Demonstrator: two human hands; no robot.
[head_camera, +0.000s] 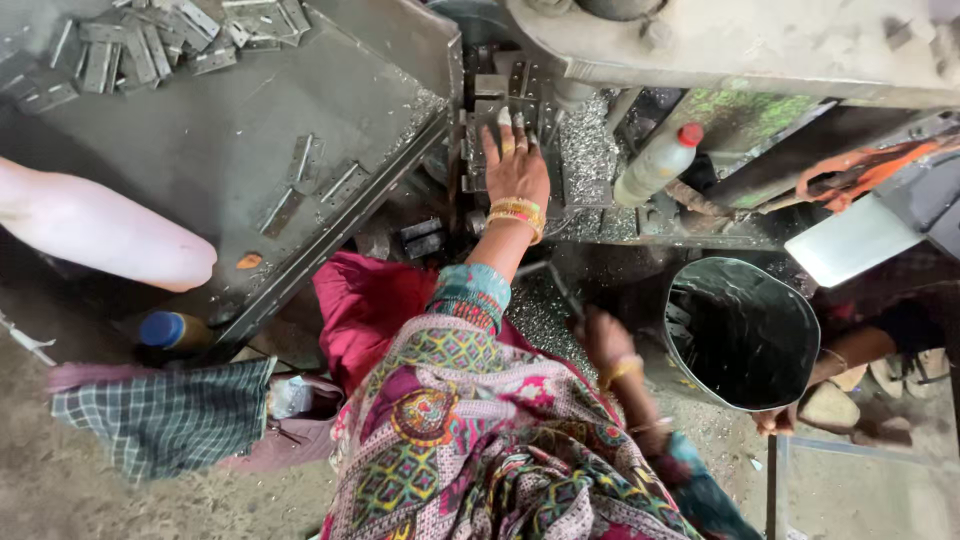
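The left hand (516, 170) lies flat, fingers spread, on the metal machine block (492, 100) at upper centre. The right hand (606, 338), blurred at lower centre, hangs near the bucket (742, 335); its grip cannot be told.

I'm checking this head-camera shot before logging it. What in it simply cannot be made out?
- Right hand: motion-blurred, so whether it grips anything cannot be told.
- Left hand: its fingertips lie on the metal piece in the machine; the grip beneath is hidden by the hand itself.
- Black bucket: interior too dark to show any contents.
- Pink bundle: cut off by the left edge.
- Pile of metal plates: cut off by the top edge.
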